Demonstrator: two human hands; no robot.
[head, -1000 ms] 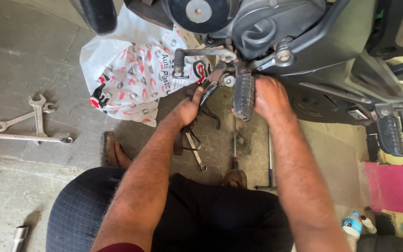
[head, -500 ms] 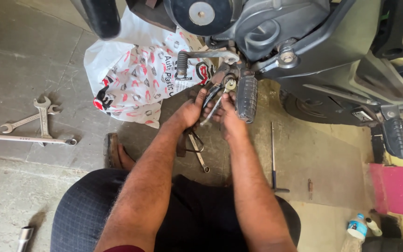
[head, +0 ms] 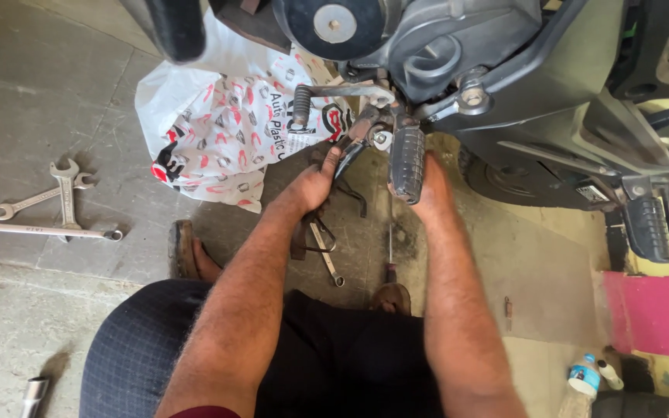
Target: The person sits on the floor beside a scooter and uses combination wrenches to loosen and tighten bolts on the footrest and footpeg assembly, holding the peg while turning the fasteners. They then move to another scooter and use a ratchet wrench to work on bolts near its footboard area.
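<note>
Since half a second ago my right hand (head: 431,182) has moved off the pliers, out toward three o'clock, and now sits behind the ribbed black footpeg (head: 407,164); its fingers are hidden under the peg, so I cannot tell how they are set. My left hand (head: 317,184) is curled tight around the pliers (head: 350,152), whose nose points to one o'clock at the footpeg's bracket under the motorcycle (head: 458,46). At nine o'clock, well apart on the concrete, lie three spanners (head: 56,205); a printed plastic bag (head: 218,131) lies at eleven o'clock.
</note>
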